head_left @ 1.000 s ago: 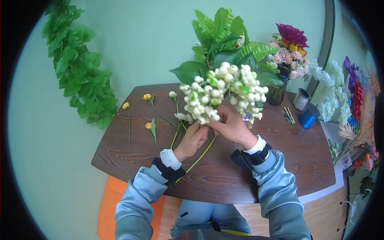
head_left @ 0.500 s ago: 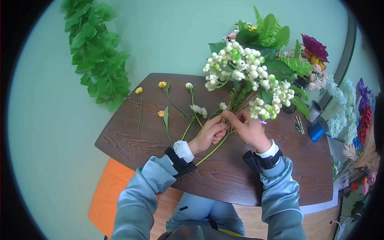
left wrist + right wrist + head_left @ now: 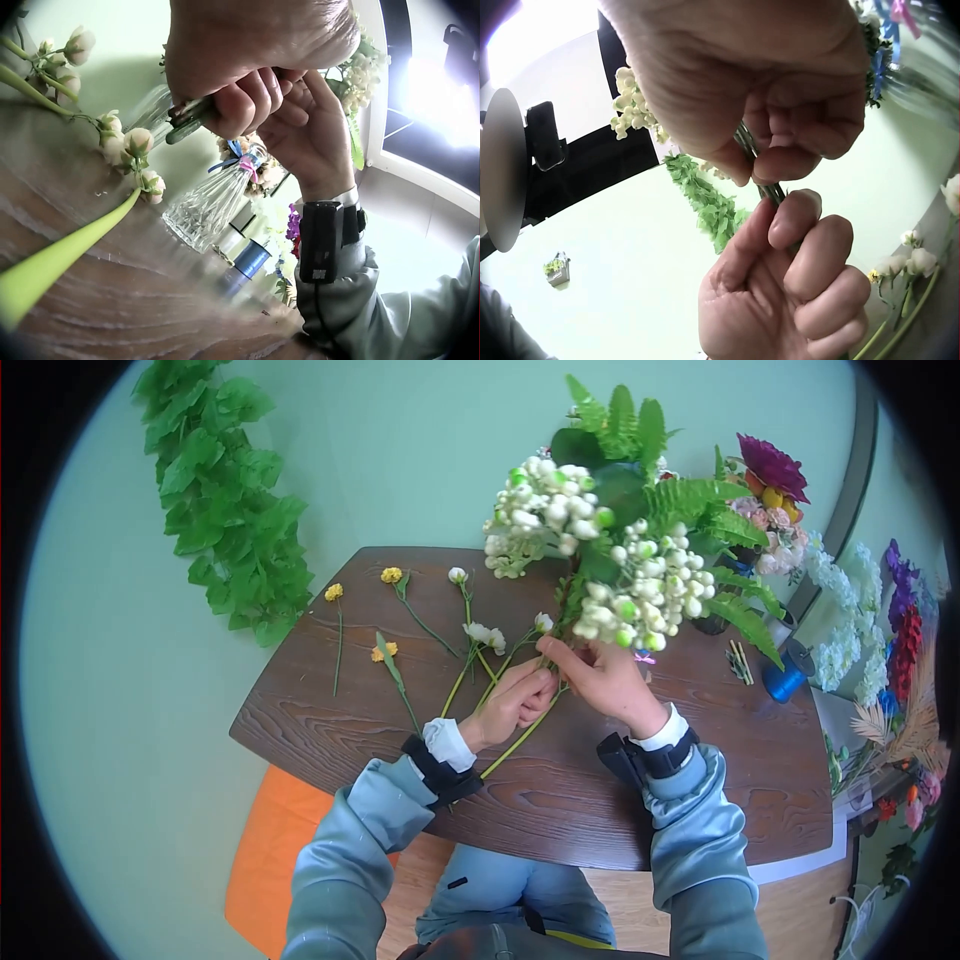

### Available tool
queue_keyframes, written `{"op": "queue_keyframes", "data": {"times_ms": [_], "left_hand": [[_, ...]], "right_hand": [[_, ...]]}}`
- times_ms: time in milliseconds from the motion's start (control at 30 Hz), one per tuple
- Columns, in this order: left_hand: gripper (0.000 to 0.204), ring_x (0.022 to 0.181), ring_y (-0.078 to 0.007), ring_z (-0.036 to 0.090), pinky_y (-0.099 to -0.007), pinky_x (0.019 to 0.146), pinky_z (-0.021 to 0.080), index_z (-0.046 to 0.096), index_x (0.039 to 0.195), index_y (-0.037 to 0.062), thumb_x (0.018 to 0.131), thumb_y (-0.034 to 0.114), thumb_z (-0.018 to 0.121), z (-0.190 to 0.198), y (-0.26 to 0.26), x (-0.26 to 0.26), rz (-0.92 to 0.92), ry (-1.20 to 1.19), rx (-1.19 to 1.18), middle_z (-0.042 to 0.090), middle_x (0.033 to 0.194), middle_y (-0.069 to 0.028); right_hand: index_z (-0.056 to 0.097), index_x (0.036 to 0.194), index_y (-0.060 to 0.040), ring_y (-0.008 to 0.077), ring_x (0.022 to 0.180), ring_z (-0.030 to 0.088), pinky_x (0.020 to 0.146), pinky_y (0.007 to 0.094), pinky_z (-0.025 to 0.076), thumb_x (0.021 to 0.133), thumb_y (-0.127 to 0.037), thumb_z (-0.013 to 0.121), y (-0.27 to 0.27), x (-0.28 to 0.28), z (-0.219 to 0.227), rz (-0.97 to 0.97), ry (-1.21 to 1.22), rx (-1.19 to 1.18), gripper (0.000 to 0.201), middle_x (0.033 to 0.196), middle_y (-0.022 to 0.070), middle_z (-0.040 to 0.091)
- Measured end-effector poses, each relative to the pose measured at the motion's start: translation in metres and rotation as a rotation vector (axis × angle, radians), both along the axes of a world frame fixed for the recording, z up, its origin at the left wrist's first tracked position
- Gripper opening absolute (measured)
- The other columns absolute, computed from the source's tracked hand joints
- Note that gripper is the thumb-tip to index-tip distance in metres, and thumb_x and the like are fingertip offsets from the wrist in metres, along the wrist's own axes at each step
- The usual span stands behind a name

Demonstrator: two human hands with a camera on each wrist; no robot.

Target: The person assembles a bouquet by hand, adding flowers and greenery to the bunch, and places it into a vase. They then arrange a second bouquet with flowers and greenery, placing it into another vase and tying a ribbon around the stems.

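Note:
A bouquet of white berry sprays (image 3: 650, 585) with fern fronds (image 3: 690, 500) and broad leaves stands up from both hands above the table. Curled fingers of my left hand (image 3: 515, 702) grip its bundled stems. Just above, my right hand (image 3: 620, 685) pinches the same stems (image 3: 772, 193) between thumb and fingers, as the right wrist view shows. The cut stem ends (image 3: 189, 124) poke out below the left fist in the left wrist view. White blooms on green stems (image 3: 485, 635) lie on the table beside the left hand.
Yellow flowers (image 3: 391, 575) lie at the table's left. A ribbed glass vase (image 3: 214, 206) with blue and pink ribbons stands behind the hands. A blue spool (image 3: 789, 672), short stem pieces (image 3: 739, 663) and a vase of pink and purple flowers (image 3: 772, 470) are at the right.
The berry heads first swung right and away, baring the stems, then turned back slightly left and more upright. Both hands stay on the stems throughout. The head view has shifted a little.

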State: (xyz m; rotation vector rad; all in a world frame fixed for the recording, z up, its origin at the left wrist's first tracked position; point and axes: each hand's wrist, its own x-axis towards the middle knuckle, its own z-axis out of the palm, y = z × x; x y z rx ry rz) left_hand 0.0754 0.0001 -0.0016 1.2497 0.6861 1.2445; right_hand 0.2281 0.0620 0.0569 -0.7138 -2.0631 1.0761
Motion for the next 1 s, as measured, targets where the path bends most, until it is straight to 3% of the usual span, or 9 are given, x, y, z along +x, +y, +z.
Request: {"op": "queue_keyframes", "data": {"times_ms": [100,233,400,633,800,933,1000], "left_hand": [[0.026,0.047,-0.0032,0.019,-0.0205,0.041,0.012,0.035,0.079,0.0113,0.096,0.031,0.036,0.003,-0.001,0.001,0.002,0.015,-0.01,0.024,0.06,0.0054],[0.026,0.048,-0.0033,0.019,-0.0208,0.041,0.012,0.035,0.08,0.0115,0.097,0.031,0.036,0.004,0.0,0.001,-0.013,0.009,-0.032,0.024,0.06,0.0053],[0.027,0.047,-0.0033,0.019,-0.0208,0.04,0.012,0.035,0.079,0.0116,0.097,0.032,0.036,0.006,-0.002,-0.001,-0.045,-0.009,-0.025,0.024,0.06,0.0052],[0.029,0.046,-0.0028,0.02,-0.0208,0.04,0.012,0.035,0.077,0.0122,0.097,0.034,0.037,0.004,-0.003,0.001,0.077,0.058,-0.009,0.026,0.059,0.0057],[0.027,0.047,-0.0016,0.02,-0.0196,0.04,0.013,0.036,0.078,0.0125,0.097,0.032,0.037,0.006,-0.005,0.007,0.121,0.029,-0.026,0.027,0.06,0.0067],[0.025,0.049,-0.0016,0.022,-0.019,0.04,0.014,0.037,0.081,0.012,0.097,0.031,0.036,0.01,-0.008,0.008,0.132,0.042,0.052,0.029,0.063,0.0067],[0.024,0.05,-0.0013,0.021,-0.0188,0.041,0.014,0.039,0.084,0.0115,0.098,0.031,0.035,0.011,-0.009,0.01,0.148,0.041,0.05,0.029,0.063,0.0068]], "right_hand": [[0.062,0.077,0.0035,0.0201,0.044,0.047,0.043,0.0332,0.035,0.085,-0.027,0.064,0.002,0.0,0.0,-0.015,-0.007,0.2,0.031,0.055,0.0119,0.055],[0.059,0.068,0.0044,0.0178,0.042,0.045,0.043,0.0332,0.034,0.084,-0.028,0.065,0.008,-0.001,-0.002,-0.003,-0.011,0.291,0.036,0.051,0.0104,0.053],[0.057,0.061,0.0023,0.0094,0.043,0.039,0.041,0.0296,0.03,0.084,-0.03,0.065,0.004,-0.002,-0.002,-0.035,-0.005,-0.008,0.041,0.046,0.0041,0.046],[0.058,0.061,0.0023,0.007,0.044,0.039,0.041,0.0281,0.03,0.084,-0.033,0.065,0.012,-0.005,-0.013,0.007,0.05,0.008,0.043,0.047,0.003,0.047],[0.058,0.062,0.0036,0.0072,0.045,0.04,0.042,0.0279,0.031,0.087,-0.031,0.062,0.007,-0.004,-0.003,0.012,-0.04,-0.003,0.043,0.048,0.0037,0.05],[0.059,0.063,0.0022,0.0074,0.049,0.042,0.044,0.027,0.033,0.089,-0.031,0.06,0.0,-0.002,0.008,0.054,-0.056,-0.147,0.042,0.052,0.0033,0.051],[0.06,0.067,0.0024,0.0091,0.048,0.044,0.045,0.0275,0.035,0.09,-0.029,0.058,-0.001,-0.003,0.008,0.031,-0.104,-0.089,0.039,0.052,0.0044,0.051]]}}
